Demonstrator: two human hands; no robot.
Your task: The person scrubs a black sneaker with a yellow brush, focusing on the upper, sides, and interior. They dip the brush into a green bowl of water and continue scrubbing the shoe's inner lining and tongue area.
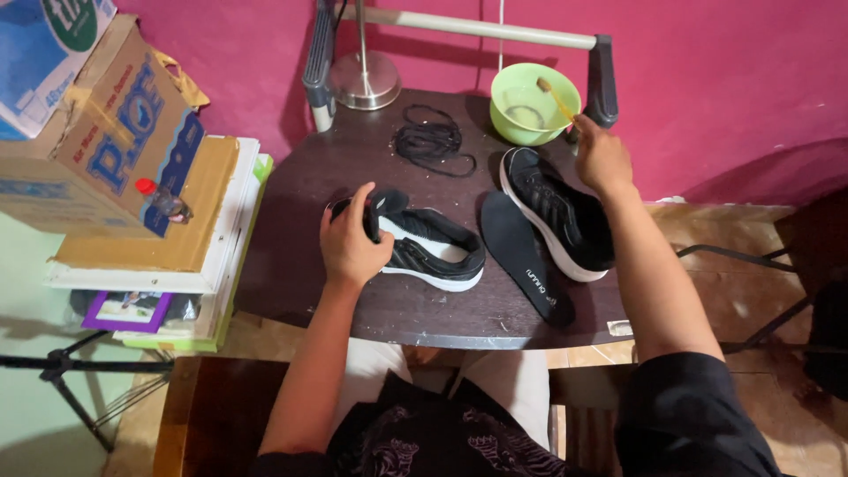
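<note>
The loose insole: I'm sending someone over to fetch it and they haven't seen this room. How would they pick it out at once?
Go to the small dark wooden table against the pink wall. Between the two black-and-white sneakers, the nearer sneaker under the left hand and the farther sneaker, lies the flat black foam insole. It alone is thin, flat and sole-shaped.

left hand (352, 240) curled gripping, right hand (601, 157) outstretched

Probably a home room, pink wall (707, 79), lamp base (364, 79), dark side table (300, 265), stacked cardboard boxes (106, 132)
</note>
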